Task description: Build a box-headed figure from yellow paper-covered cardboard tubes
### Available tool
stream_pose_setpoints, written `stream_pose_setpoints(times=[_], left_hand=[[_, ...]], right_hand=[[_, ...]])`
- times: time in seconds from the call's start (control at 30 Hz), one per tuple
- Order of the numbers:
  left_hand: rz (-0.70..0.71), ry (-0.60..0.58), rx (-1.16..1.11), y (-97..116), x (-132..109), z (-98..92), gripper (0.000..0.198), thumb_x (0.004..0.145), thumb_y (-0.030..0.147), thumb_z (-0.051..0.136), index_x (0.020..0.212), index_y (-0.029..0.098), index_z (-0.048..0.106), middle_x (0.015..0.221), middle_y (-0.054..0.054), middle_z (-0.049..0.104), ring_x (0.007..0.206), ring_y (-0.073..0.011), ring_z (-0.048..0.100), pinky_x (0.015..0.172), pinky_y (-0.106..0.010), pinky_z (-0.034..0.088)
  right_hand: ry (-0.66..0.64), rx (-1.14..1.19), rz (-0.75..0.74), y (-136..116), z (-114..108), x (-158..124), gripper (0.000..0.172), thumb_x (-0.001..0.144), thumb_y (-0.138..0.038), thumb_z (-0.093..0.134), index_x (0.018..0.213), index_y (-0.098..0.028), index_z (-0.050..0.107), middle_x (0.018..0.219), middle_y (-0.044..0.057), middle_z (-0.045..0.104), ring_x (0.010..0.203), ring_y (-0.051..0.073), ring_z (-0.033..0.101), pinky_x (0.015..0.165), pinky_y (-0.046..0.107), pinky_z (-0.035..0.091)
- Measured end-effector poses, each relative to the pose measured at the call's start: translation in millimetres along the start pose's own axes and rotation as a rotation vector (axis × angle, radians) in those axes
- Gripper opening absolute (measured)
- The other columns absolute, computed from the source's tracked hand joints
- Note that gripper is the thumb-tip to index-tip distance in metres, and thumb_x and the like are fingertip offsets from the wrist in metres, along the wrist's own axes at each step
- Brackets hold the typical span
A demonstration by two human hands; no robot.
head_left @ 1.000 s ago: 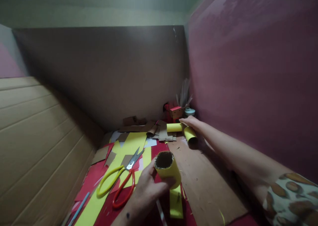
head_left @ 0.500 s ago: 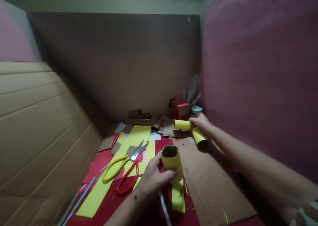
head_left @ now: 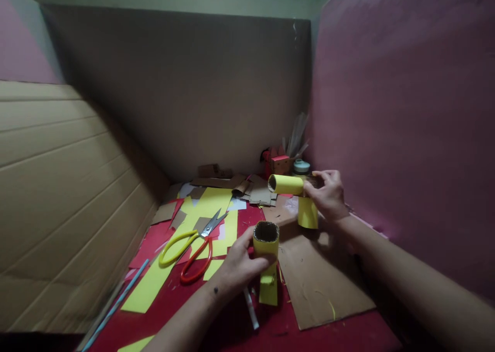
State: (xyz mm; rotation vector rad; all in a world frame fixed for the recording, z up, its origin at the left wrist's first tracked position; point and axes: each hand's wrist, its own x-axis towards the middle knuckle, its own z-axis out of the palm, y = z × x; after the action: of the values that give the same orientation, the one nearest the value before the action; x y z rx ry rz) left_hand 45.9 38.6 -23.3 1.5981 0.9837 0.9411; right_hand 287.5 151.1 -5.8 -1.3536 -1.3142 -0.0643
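Observation:
My left hand (head_left: 243,262) is closed around a yellow paper-covered cardboard tube (head_left: 266,246), held upright with its hollow brown opening facing up. Below that tube a yellow paper strip (head_left: 268,294) shows; I cannot tell if it is attached. Farther off, my right hand (head_left: 328,193) grips a yellow cardboard tube (head_left: 286,184) lying sideways, its open end to the left. A second yellow tube (head_left: 308,214) points down beneath the same hand. Whether these two are joined is hidden by the fingers. Scissors (head_left: 204,233) with one yellow and one red handle lie spread, left of my left hand.
A brown cardboard sheet (head_left: 325,285) lies on the red surface (head_left: 232,331) at right. Yellow paper (head_left: 145,292) and scraps cover the left. A blue striped stick (head_left: 116,305) rests near the cardboard wall (head_left: 50,187). A red box (head_left: 279,164) and a pale blue container (head_left: 301,166) stand behind.
My right hand has lifted and turned the two yellow tubes, the lower one now pointing straight down. The left hand still holds its tube. The view has shifted slightly.

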Motion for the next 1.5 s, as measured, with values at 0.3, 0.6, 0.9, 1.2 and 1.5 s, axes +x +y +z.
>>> stream_pose_setpoints(times=[0.3, 0.6, 0.9, 1.2, 1.5], left_hand=[[0.002, -0.047, 0.033, 0, -2, 3.9, 0.031, 0.069, 0.02, 0.066, 0.098, 0.015, 0.057, 0.087, -0.001, 0.058, 0.081, -0.017, 0.055, 0.073, -0.029, 0.045], [0.038, -0.027, 0.045, -1, -2, 6.2, 0.044, 0.068, 0.019, 0.065, 0.111, 0.015, 0.056, 0.098, -0.004, 0.06, 0.091, -0.0197, 0.056, 0.082, -0.032, 0.046], [-0.011, -0.028, -0.078, -5, 0, -2.9, 0.03, 0.067, 0.019, 0.066, 0.097, 0.017, 0.058, 0.084, 0.001, 0.055, 0.079, -0.0162, 0.051, 0.071, -0.029, 0.041], [-0.057, -0.068, -0.267, -1, 3, -7.9, 0.031, 0.064, 0.02, 0.07, 0.094, 0.016, 0.061, 0.083, -0.001, 0.057, 0.078, -0.0171, 0.052, 0.07, -0.03, 0.04], [-0.053, -0.036, -0.263, 3, 2, -11.5, 0.033, 0.065, 0.021, 0.07, 0.097, 0.015, 0.061, 0.089, -0.004, 0.06, 0.083, -0.0196, 0.055, 0.072, -0.032, 0.044]], right_hand=[[0.016, 0.092, -0.391, -8, -35, -45, 0.035, 0.069, -0.031, 0.075, 0.095, -0.019, 0.054, 0.115, 0.015, 0.051, 0.108, 0.031, 0.053, 0.091, 0.05, 0.047], [-0.161, 0.595, -0.137, 5, -26, -40, 0.049, 0.06, -0.024, 0.082, 0.098, -0.025, 0.053, 0.122, 0.007, 0.048, 0.109, 0.024, 0.055, 0.089, 0.042, 0.051], [-0.286, 0.855, 0.032, -24, -55, -38, 0.045, 0.063, -0.016, 0.078, 0.099, -0.03, 0.056, 0.117, 0.002, 0.065, 0.1, 0.025, 0.065, 0.08, 0.039, 0.057], [-0.364, 0.936, 0.089, -27, -53, -47, 0.042, 0.062, -0.021, 0.08, 0.096, -0.028, 0.058, 0.112, 0.002, 0.068, 0.094, 0.025, 0.068, 0.073, 0.038, 0.059], [-0.392, 0.904, 0.093, -38, -51, -54, 0.04, 0.062, -0.023, 0.081, 0.097, -0.03, 0.061, 0.112, 0.003, 0.066, 0.098, 0.026, 0.066, 0.079, 0.041, 0.058]])
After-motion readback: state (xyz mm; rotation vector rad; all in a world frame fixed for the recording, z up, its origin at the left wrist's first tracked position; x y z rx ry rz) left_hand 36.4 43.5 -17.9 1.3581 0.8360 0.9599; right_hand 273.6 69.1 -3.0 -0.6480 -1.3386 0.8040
